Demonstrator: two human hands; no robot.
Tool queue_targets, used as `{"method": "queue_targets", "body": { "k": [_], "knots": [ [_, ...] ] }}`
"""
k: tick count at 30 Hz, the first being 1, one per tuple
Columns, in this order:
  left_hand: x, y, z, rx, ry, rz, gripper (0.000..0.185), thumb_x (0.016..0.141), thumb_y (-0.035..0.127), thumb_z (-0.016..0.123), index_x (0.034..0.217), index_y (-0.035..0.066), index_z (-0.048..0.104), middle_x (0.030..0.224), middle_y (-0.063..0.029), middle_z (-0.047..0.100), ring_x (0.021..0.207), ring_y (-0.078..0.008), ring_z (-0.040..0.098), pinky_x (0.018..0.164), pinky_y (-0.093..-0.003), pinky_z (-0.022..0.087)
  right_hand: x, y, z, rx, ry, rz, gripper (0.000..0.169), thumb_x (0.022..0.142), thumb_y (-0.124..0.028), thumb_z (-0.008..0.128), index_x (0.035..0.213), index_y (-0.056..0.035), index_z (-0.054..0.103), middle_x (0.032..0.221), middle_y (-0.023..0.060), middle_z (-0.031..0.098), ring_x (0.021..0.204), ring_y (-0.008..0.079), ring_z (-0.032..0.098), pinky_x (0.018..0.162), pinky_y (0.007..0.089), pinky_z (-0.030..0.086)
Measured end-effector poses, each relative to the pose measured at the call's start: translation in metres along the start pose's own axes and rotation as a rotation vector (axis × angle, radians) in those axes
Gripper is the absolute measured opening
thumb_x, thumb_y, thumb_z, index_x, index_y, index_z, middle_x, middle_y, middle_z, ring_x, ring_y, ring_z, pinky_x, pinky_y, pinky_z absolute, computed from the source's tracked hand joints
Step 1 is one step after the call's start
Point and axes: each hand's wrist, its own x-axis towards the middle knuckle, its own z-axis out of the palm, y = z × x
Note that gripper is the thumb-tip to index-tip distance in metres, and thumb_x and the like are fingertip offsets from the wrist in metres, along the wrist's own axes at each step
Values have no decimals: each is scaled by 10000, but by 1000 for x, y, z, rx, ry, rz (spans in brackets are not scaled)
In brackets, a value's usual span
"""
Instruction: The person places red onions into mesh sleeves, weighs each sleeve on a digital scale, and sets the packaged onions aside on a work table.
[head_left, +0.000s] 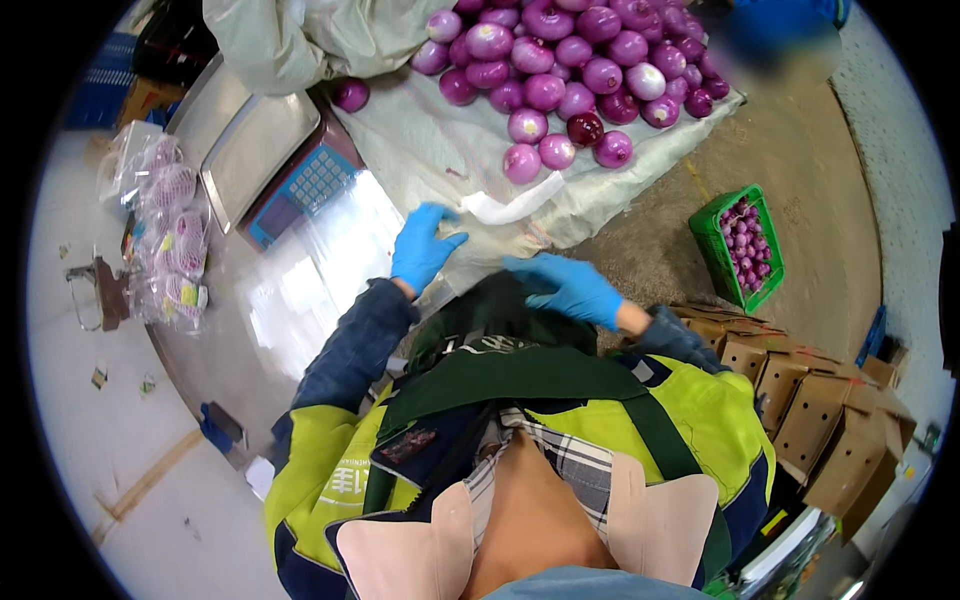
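In the head view my left hand (424, 247), in a blue glove, is over the near edge of a pale woven sheet (420, 142), fingers apart and holding nothing. To its right my right hand (566, 289), gloved alike, hovers at the dark green apron (487, 315) with its fingers extended; nothing shows in it. Beyond both hands a heap of red onions (544, 90) lies on the sheet, and a white strip (510, 206) rests between them and me. A digital scale (307, 187) with a steel pan (262, 150) stands to the left.
Net-bagged onions in clear plastic (176, 225) lie at the far left, near a tape dispenser (109, 292). A green crate (739, 247) of small onions sits on the floor at right, above several cardboard boxes (810, 412). A bunched woven sack (277, 45) lies behind the scale.
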Motion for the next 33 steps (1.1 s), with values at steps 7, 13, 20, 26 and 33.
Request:
{"method": "queue_targets", "body": {
  "k": [7,13,20,26,33],
  "knots": [
    [50,-80,79,124,122,365,269,777,81,546,951,149,739,913,-128,693,792,-303,660,792,-388,514,-32,6,51,-55,0,-59,299,840,-44,611,1126,-116,659,1000,114,664,894,297,628,801,372,498],
    [23,-57,46,-5,78,219,291,860,117,574,1128,194,659,939,-145,652,883,-333,607,782,-422,493,-63,6,52,-309,-11,86,273,889,-274,511,1107,-171,639,977,97,671,888,313,640,758,396,505],
    [21,-31,38,-213,45,30,254,886,126,578,1126,149,656,974,-142,673,899,-294,639,815,-368,498,-71,-3,-21,15,-143,427,263,885,-190,607,1092,-38,666,1014,144,693,837,213,665,774,315,509],
    [31,-5,55,-395,47,-84,231,900,149,591,1111,101,670,1019,-105,691,937,-181,648,836,-303,489,-65,27,-74,134,-298,256,301,912,-107,545,1179,21,602,1198,108,630,1048,164,567,943,313,435],
    [53,-24,92,-516,93,-105,240,891,121,575,1107,68,665,1011,-91,689,937,-166,637,843,-303,484,-53,41,-147,270,-584,181,338,869,-111,570,1185,3,601,1256,126,600,1103,167,531,967,329,414]
  ]
}}
